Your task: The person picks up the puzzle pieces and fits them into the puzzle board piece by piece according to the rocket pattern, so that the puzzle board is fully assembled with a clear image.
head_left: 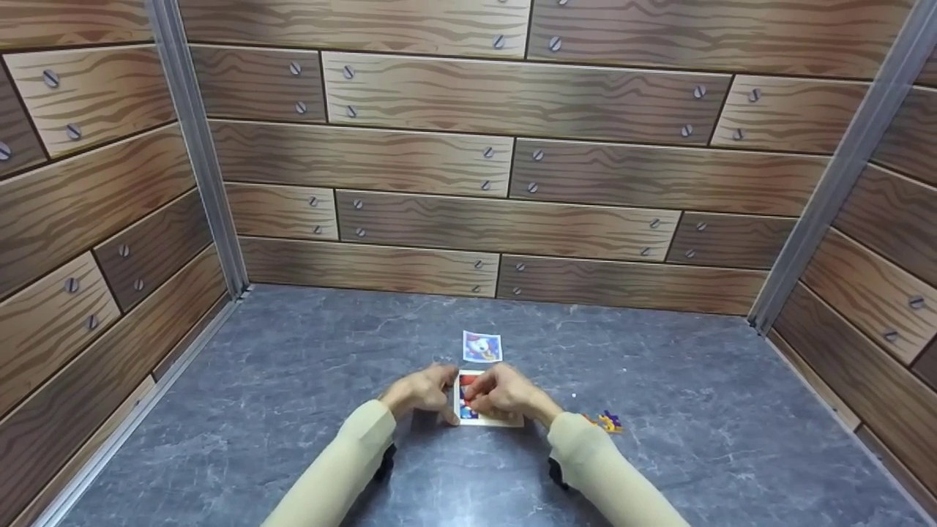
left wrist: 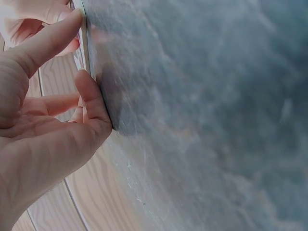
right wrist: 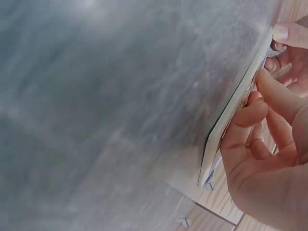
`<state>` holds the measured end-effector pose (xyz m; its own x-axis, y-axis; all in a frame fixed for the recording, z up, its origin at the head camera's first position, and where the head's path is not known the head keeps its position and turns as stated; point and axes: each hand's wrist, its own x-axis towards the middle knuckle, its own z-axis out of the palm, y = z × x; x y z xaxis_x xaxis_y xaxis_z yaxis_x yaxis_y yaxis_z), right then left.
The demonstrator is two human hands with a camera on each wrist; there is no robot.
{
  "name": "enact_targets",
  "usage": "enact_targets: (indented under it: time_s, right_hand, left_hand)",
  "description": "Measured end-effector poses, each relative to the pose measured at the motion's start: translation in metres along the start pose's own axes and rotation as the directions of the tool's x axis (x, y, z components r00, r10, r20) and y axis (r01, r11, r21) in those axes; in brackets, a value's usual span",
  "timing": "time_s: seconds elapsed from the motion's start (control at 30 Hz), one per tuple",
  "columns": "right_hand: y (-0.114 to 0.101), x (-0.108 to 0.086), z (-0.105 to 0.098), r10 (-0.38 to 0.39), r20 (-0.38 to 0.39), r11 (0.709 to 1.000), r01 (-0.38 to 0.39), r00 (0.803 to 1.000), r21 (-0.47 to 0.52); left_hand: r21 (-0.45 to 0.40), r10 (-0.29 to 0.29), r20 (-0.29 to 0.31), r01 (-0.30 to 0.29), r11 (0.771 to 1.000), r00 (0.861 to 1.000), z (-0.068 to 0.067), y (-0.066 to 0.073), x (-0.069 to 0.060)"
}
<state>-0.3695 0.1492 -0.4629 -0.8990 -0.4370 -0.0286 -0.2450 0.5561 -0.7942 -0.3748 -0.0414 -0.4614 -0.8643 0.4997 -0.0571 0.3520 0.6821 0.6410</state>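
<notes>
A small jigsaw puzzle tray (head_left: 512, 421) with a pale rim lies on the table, red and blue puzzle pieces (head_left: 468, 413) showing inside its left part. My left hand (head_left: 428, 388) holds the tray's left edge, thumb at the near corner and fingers farther up. In the left wrist view the left hand (left wrist: 48, 110) touches the edge with thumb and a bent finger. Over the tray's middle is my right hand (head_left: 505, 391), fingers bent and fingertips down on the pieces. The right wrist view shows the right hand (right wrist: 269, 144) close against the tray (right wrist: 231, 115); anything between its fingertips is hidden.
A square picture card (head_left: 482, 347) with a cartoon figure lies just beyond the tray. Loose orange and purple puzzle pieces (head_left: 607, 421) lie right of the right wrist. Wood-patterned walls (head_left: 505, 219) enclose the grey marbled table (head_left: 329, 329) at back and sides.
</notes>
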Motion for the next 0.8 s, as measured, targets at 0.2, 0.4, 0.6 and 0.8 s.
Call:
enact_targets:
  time_s: [0.2,0.4,0.6,0.8]
  right_hand:
    - [0.001,-0.002,-0.01,0.072,0.013,0.993,-0.073,0.997,0.094]
    - [0.006,-0.007,-0.022,-0.015,0.047,0.994,0.01,0.999,0.105]
    - [0.017,-0.015,-0.034,-0.037,0.101,0.988,0.021,0.994,0.15]
    - [0.027,-0.021,-0.045,-0.05,0.15,0.988,0.026,0.987,0.152]
  left_hand:
    - [0.001,-0.015,-0.004,0.015,1.0,1.0,-0.002,0.001,0.001]
    - [-0.019,-0.016,0.006,0.016,1.0,1.0,-0.001,0.001,0.002]
    - [-0.024,-0.03,0.02,0.03,0.999,0.999,0.0,0.0,0.001]
    - [-0.019,-0.077,0.014,0.077,0.997,0.997,0.002,0.001,0.0]
